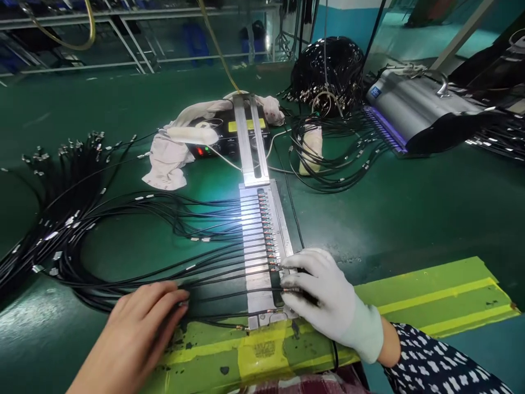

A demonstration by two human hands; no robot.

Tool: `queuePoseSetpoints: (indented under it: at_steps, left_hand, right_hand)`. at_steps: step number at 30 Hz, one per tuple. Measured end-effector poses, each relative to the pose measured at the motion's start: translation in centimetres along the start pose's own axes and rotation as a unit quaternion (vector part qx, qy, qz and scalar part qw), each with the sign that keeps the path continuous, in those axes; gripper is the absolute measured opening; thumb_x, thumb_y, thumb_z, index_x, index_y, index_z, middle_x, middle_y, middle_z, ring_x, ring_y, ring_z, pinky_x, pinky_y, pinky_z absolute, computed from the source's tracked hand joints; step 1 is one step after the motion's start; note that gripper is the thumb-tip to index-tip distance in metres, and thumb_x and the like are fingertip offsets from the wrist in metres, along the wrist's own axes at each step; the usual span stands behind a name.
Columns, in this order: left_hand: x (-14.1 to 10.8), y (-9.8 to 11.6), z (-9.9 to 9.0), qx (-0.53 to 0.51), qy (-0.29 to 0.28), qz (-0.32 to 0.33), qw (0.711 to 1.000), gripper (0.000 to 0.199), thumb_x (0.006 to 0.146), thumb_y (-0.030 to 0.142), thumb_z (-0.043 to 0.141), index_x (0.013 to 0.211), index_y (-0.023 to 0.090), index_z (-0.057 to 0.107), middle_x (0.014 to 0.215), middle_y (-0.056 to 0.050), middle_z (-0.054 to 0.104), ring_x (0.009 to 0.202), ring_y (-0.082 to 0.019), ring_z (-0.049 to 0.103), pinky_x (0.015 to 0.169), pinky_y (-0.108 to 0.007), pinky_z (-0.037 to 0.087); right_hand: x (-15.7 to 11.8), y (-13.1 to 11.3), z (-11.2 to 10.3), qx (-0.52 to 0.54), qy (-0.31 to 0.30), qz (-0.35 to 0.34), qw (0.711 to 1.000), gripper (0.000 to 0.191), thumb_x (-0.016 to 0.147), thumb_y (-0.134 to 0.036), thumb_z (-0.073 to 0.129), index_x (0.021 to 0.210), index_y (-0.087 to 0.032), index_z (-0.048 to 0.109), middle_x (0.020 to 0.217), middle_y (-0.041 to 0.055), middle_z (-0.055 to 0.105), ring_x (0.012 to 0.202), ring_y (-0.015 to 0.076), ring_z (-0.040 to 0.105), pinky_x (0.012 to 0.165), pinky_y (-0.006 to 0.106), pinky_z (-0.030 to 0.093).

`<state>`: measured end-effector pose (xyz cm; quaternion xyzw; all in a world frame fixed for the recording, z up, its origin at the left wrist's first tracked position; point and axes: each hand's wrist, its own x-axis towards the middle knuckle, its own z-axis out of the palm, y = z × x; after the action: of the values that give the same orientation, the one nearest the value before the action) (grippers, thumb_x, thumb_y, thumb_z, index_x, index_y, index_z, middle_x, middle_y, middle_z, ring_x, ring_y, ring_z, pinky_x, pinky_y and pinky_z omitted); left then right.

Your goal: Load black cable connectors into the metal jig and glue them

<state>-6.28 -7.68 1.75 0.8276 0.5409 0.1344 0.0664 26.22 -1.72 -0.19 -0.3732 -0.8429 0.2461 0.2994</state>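
Note:
A metal fixture [254, 262] with a slotted edge lies in front of me. Several black cables [221, 244] run into it from the left, their stripped connector ends [268, 235] lined up along its slot. My left hand [143, 323], bare, is closed with its fingertips on a black cable left of the fixture. My right hand [324, 293], in a white glove with darkened fingertips, is at the fixture's right edge. Its curled fingers close on the end of that cable; the exact contact is partly hidden. One cable end [240, 327] lies at the fixture's near left corner.
Green-yellow taped board [435, 295] edges the table. A black control box [223, 148] with white cloth [168, 158] stands behind the fixture. Cable bundles [61, 219] lie left, a black cable heap [328, 71] farther back. A silver machine [426, 109] glows purple at right.

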Motion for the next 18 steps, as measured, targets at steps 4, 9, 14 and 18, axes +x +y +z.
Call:
queuePoseSetpoints:
  at_steps: [4,9,14,18]
  left_hand:
    - [2.0,4.2,2.1,-0.094,0.025,0.044,0.994,0.039,0.096,0.023,0.050,0.134,0.018,0.045,0.121,-0.012,0.058,0.113,-0.023,0.051,0.096,-0.035,0.044]
    - [5.0,6.0,4.1,-0.211,0.020,0.064,0.975,0.030,0.093,0.002,0.047,0.118,0.015,0.053,0.096,-0.006,0.057,0.089,-0.013,0.054,0.078,-0.022,0.047]
    - [5.3,4.2,3.8,-0.097,0.015,0.121,0.988,0.031,0.092,0.002,0.044,0.119,0.010,0.056,0.092,-0.008,0.055,0.079,-0.015,0.050,0.067,-0.026,0.045]
    - [5.1,3.8,3.7,-0.048,0.017,0.149,0.988,0.032,0.094,0.003,0.042,0.122,0.008,0.056,0.095,-0.010,0.055,0.081,-0.017,0.049,0.068,-0.029,0.044]
  right_hand:
    - [0.8,-0.3,-0.3,0.035,0.020,0.000,0.999,0.006,0.090,-0.025,0.062,0.096,-0.024,0.064,0.109,0.0066,0.066,0.103,0.0246,0.059,0.091,0.046,0.045]
    - [0.6,1.3,-1.1,0.080,0.023,0.041,0.996,0.039,0.085,-0.041,0.069,0.118,-0.024,0.059,0.123,0.0076,0.061,0.117,0.0274,0.053,0.101,0.048,0.042]
    - [0.1,2.8,-1.3,0.088,0.046,0.141,0.985,0.026,0.092,-0.031,0.058,0.118,-0.026,0.058,0.124,0.0057,0.059,0.119,0.0242,0.052,0.104,0.046,0.043]
    - [0.3,2.7,-1.1,0.078,0.029,0.135,0.987,0.024,0.092,-0.030,0.058,0.116,-0.027,0.058,0.122,0.0041,0.060,0.117,0.0233,0.053,0.102,0.044,0.044]
